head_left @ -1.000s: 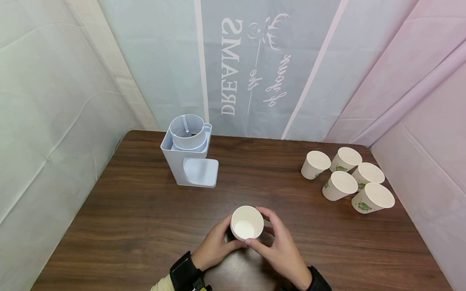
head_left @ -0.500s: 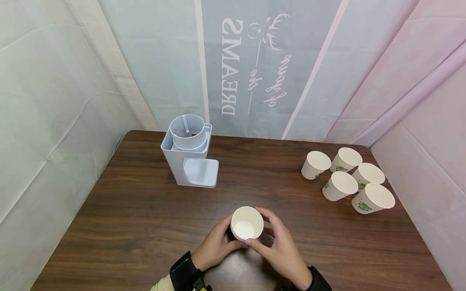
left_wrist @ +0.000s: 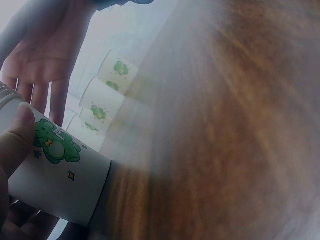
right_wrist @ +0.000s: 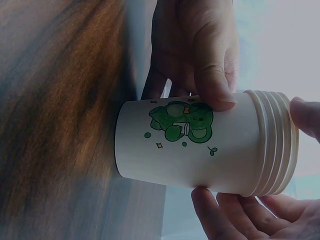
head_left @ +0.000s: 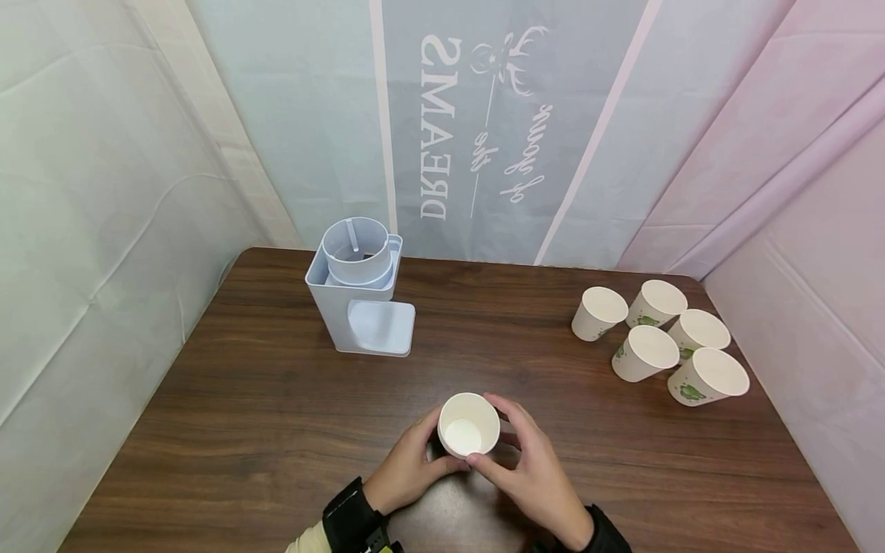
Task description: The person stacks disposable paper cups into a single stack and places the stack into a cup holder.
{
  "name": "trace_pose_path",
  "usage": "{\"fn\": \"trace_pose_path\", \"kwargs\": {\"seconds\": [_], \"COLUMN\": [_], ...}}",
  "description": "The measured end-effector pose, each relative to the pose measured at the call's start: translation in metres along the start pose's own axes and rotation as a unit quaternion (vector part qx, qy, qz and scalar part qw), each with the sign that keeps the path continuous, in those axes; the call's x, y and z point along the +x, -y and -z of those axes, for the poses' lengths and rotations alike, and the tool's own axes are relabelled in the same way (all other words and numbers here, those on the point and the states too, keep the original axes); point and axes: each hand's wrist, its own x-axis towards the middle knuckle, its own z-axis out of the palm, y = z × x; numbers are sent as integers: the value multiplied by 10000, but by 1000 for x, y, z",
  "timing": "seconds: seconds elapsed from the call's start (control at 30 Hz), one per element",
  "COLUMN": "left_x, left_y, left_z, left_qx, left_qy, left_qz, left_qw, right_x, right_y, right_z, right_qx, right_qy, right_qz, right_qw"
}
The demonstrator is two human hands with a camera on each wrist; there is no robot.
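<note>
A nested stack of white paper cups (head_left: 469, 426) is upright between both hands, low in the middle of the head view. Several stacked rims and a green cartoon print on the paper cups (right_wrist: 230, 165) show in the right wrist view. My left hand (head_left: 409, 468) grips the stack from the left, its thumb laid along the printed side. On the other side, my right hand (head_left: 528, 468) holds it with the thumb by the rim and fingers against the wall. The base is at or close to the wooden table; I cannot tell whether it touches.
Several separate paper cups (head_left: 645, 353) stand upright at the right rear of the table (head_left: 242, 430). A pale blue-white holder (head_left: 330, 307), with a round container in its top and a flat foot, stands at the back left. Curtain-like cloth (head_left: 442, 115) hangs behind the table.
</note>
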Motion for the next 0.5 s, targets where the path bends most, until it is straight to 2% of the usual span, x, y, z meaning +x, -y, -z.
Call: {"fn": "trace_pose_path", "kwargs": {"seconds": [0.5], "left_x": [0], "left_y": [0], "left_z": [0], "left_qx": [-6], "left_qy": [-1], "left_qz": [-35], "left_qw": [10000], "right_x": [0], "right_y": [1], "right_z": [0], "right_qx": [48], "right_qy": [56], "right_qz": [76], "right_qw": [9999]}}
